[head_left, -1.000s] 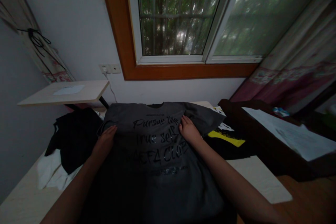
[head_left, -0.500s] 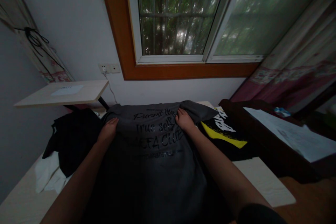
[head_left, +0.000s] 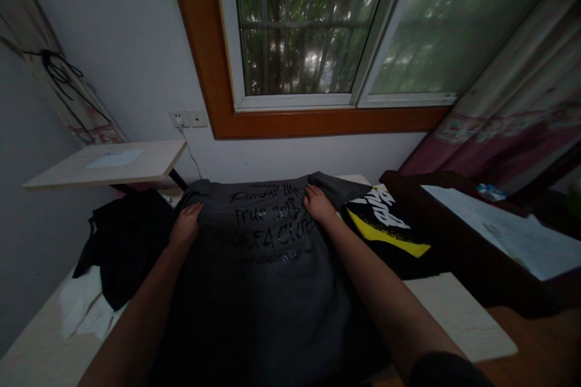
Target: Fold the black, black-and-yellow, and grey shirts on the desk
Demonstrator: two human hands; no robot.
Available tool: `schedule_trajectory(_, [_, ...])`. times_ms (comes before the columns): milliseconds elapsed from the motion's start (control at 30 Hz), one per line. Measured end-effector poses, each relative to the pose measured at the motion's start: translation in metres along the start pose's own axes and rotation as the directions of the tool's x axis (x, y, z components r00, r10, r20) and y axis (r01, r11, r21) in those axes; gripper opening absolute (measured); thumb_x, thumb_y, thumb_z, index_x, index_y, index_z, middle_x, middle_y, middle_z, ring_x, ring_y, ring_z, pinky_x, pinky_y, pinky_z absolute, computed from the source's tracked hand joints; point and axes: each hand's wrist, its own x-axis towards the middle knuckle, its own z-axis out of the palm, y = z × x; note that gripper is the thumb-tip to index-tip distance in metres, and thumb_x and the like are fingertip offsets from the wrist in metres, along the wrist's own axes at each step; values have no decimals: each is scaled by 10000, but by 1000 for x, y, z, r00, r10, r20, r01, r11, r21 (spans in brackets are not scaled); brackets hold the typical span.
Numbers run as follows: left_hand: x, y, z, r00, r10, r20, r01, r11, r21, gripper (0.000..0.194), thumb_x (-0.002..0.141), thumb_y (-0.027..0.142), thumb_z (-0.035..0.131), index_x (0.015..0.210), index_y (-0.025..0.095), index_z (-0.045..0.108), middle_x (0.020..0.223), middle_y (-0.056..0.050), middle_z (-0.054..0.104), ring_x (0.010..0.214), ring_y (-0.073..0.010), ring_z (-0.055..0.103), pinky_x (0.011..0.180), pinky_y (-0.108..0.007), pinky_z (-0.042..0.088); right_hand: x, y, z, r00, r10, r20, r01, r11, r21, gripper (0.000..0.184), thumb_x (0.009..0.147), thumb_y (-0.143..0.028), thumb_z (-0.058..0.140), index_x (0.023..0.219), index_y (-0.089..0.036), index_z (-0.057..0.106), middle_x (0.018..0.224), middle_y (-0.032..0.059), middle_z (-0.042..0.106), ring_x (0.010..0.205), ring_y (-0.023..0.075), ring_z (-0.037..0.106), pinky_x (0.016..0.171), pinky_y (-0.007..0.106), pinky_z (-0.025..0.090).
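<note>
The gray shirt lies across the middle of the desk, with its top up near the far edge by the wall. The two hands are wide apart, and each seems to pinch the cloth. The left hand has one side, close to the sleeve, and the right hand has the other. They are likely set that far apart so the cloth is pulled straight between them.

A black cloth and a white cloth sit in a heap by the left edge, and a black and yellow shirt lies toward the right edge, maybe so the middle has room.

The gray shirt has shiny black words on its front. Its right sleeve is folded to a point, and its bottom part is too dark to see well.
</note>
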Motion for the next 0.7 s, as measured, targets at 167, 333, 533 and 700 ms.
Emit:
schedule_trajectory(167, [-30,15,-13,997,52,-55,-50,998,36,556,830,75,423,1349,95,621,1412,-184,615,1348,-292,540,1164,-472,407,-38,0,-15,997,67,-40,-62,990,125,449,958,-254,460,1346,-128,649,1480,156,556,1388,290,479,1188,465,369])
schedule_trajectory(333, [-66,39,-30,996,56,-76,-52,998,46,486,891,147,449,1348,182,609,1445,-150,562,1354,-303,516,1155,-505,403,-90,-3,-33,989,128,-73,-109,969,221,419,909,-310,546,1292,-193,668,1495,133,508,1376,306,461,1157,493,386])
schedule_trajectory(533, [-105,50,-47,996,45,-78,-41,998,52,439,920,174,433,1327,175,599,1457,-180,519,1337,-323,516,1109,-526,427,-147,-17,-67,984,166,-68,-154,975,160,499,889,-320,577,1371,-191,596,1352,168,538,1269,330,544,1088,473,452])
schedule_trajectory(700, [-132,45,-55,998,14,-56,-12,999,33,419,940,254,424,1306,184,614,1438,-185,502,1314,-340,524,1056,-537,472,-177,-31,-95,976,204,71,-211,969,131,606,923,-295,495,1518,-206,425,1207,151,660,1063,295,688,944,398,537])
